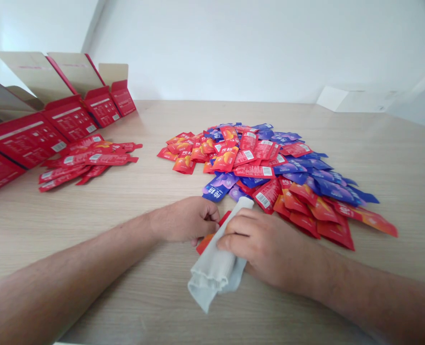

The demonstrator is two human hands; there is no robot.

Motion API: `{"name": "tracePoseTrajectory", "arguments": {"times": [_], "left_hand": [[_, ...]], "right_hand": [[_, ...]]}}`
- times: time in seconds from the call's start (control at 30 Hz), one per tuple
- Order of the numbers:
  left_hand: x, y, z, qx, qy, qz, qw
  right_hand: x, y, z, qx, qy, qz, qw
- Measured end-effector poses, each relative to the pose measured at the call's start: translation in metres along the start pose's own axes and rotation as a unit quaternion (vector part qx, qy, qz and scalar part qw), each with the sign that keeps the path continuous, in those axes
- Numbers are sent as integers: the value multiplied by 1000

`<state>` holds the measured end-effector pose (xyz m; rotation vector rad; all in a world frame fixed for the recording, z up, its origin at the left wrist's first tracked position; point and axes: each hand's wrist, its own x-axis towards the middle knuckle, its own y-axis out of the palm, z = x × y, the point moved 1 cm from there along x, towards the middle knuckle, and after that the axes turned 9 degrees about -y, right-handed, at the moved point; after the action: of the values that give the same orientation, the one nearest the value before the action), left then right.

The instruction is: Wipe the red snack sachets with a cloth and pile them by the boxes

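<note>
My right hand is closed around a bundled white cloth, which looks like thin ribbed fabric with a loose lower end. Beside it, my left hand pinches the edge of a red and orange sachet, partly covered by the cloth and the fingers. Just beyond both hands spreads a heap of sachets, some red and orange, others blue and purple. One blue sachet lies close above my left hand.
Several red cartons with raised flaps stand in a row at the left. A smaller pile of red sachets lies in front of them. At the back right, a white folded card or box rests near the wall.
</note>
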<state>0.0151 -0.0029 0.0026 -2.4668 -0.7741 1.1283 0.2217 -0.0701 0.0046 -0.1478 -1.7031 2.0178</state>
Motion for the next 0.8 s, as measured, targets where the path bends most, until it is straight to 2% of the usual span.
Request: {"name": "tracePoseTrajectory", "arguments": {"times": [0.1, 0.27, 0.43, 0.6, 0.73, 0.8], "left_hand": [[0, 0, -1, -8, 0, 10, 1000], [0, -1, 0, 17, -10, -7, 1000], [0, 0, 1, 2, -14, -5, 1000], [1, -3, 2, 20, -14, -9, 1000], [1, -2, 3, 18, -26, -10, 999], [0, -2, 3, 22, -24, -12, 999]], "right_hand": [[0, 0, -2, -3, 35, -16, 999], [1, 0, 0, -4, -5, 0, 1000], [1, 1, -2, -8, 37, -24, 999], [2, 0, 0, -1, -11, 11, 1000], [2, 0, -2, -2, 35, -8, 999], [3, 0, -1, -7, 27, -3, 1000]]}}
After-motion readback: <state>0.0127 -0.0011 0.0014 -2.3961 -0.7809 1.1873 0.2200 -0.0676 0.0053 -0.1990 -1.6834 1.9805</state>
